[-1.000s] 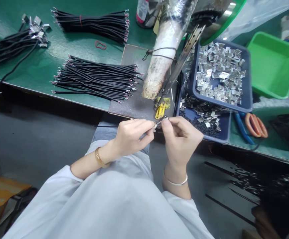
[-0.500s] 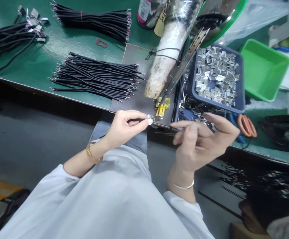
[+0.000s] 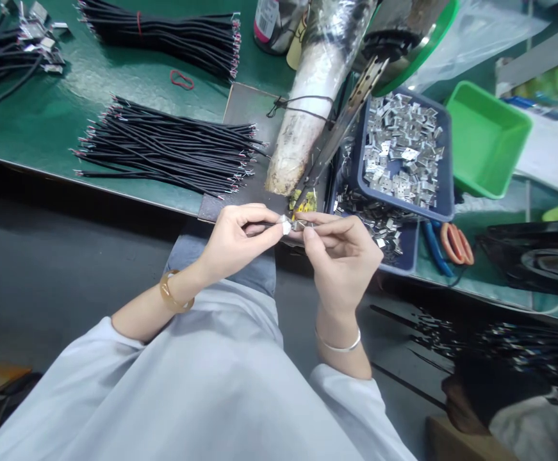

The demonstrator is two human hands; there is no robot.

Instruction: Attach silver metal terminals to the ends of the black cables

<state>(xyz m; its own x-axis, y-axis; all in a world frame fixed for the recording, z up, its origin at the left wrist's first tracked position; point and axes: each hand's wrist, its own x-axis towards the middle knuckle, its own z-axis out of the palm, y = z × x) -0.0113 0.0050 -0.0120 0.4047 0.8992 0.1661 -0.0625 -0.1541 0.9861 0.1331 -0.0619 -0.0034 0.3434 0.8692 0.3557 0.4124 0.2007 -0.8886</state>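
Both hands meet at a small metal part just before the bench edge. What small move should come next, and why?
Probably a short, gentle push: the right hand eases the small metal piece onto the wire end, which the left hand pinches. Piece and wire end appear to touch, but whether they are fully seated is too small to tell, so a light push seems safest.

A worker in a pale grey-white long-sleeved top (image 3: 202, 390), its sleeves pushed up the forearms, over blue-grey trousers (image 3: 259, 278). An amber-coloured bangle (image 3: 170, 296) circles the wrist of the left hand (image 3: 237, 235); a thin silver bracelet (image 3: 339, 344) sits at the wrist of the right hand (image 3: 344, 255).
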